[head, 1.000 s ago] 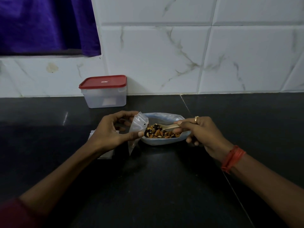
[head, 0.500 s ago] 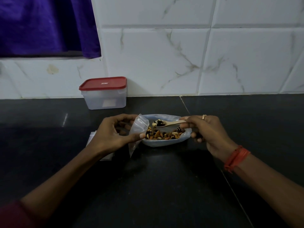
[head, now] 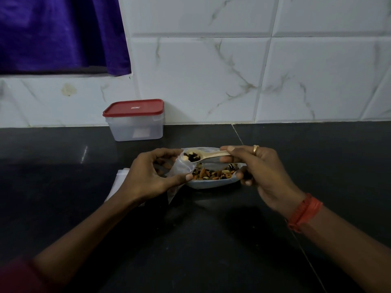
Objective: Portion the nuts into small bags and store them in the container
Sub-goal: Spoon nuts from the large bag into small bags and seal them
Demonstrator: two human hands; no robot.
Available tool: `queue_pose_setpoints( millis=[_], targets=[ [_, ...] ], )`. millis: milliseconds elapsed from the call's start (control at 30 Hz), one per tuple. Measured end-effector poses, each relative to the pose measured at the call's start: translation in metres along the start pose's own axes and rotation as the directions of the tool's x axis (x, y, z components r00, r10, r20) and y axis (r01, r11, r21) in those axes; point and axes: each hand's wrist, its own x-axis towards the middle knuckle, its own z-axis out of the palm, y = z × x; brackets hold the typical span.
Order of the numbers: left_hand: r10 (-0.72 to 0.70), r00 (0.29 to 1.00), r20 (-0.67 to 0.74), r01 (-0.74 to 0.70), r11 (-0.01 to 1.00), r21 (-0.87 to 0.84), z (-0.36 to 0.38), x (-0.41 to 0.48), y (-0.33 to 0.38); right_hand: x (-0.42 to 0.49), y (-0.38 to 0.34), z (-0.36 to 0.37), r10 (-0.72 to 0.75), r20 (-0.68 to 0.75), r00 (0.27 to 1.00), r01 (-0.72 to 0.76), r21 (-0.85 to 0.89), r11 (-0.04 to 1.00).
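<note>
While left hand [head: 148, 176] pinches one bag [head: 182, 167] — right hand [head: 260, 168] holds one spoon [head: 213, 155].

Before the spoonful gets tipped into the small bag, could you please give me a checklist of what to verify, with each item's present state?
1. Small bag held with its mouth open by the left hand: ok.
2. Spoon gripped firmly by the right hand: ok.
3. Spoon carries a load of nuts: ok.
4. Spoon tip sits at the bag's mouth: ok.
5. How full the bag already is: cannot tell, as the hand covers much of it.
6. Container open to receive bags: not ok, the red lid is on.
</note>
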Motion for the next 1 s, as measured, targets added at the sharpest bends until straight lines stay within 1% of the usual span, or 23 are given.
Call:
queue_pose_setpoints(
  millis=[100,267,433,600,700,833,933,1000],
  targets=[
    [0.004,1.0,-0.009,-0.004,1.0,-0.009,0.0,0.0,0.001,-0.004,0.002,0.004,-0.081,0.052,0.995,0.084,-0.058,0.995],
    [0.001,1.0,-0.017,-0.001,1.0,-0.01,-0.001,0.0,-0.002,-0.006,0.003,0.005,-0.198,0.156,0.968,0.223,-0.162,0.961],
    [-0.005,0.999,-0.035,0.003,0.999,-0.042,-0.003,0.0,0.0,-0.006,0.008,0.002,-0.353,0.213,0.911,0.406,-0.312,0.859],
    [-0.012,0.998,-0.054,0.008,0.997,-0.082,-0.003,0.0,0.005,-0.006,0.006,0.001,-0.4,0.229,0.888,0.454,-0.283,0.845],
    [-0.012,0.997,-0.071,0.005,0.994,-0.105,-0.003,0.0,0.006,-0.004,0.005,0.001,-0.423,0.203,0.883,0.464,-0.237,0.854],
    [-0.021,0.986,-0.168,-0.008,0.986,-0.165,-0.004,0.0,0.003,0.002,0.005,-0.004,-0.471,0.085,0.878,0.478,-0.165,0.862],
    [-0.003,0.989,-0.15,-0.019,0.989,-0.148,-0.005,0.001,0.005,0.008,0.007,-0.01,-0.497,0.022,0.867,0.491,-0.202,0.847],
    [-0.002,0.989,-0.148,-0.018,0.991,-0.135,-0.008,0.002,0.007,0.011,0.011,-0.013,-0.509,0.008,0.861,0.491,-0.275,0.827]
  ],
)
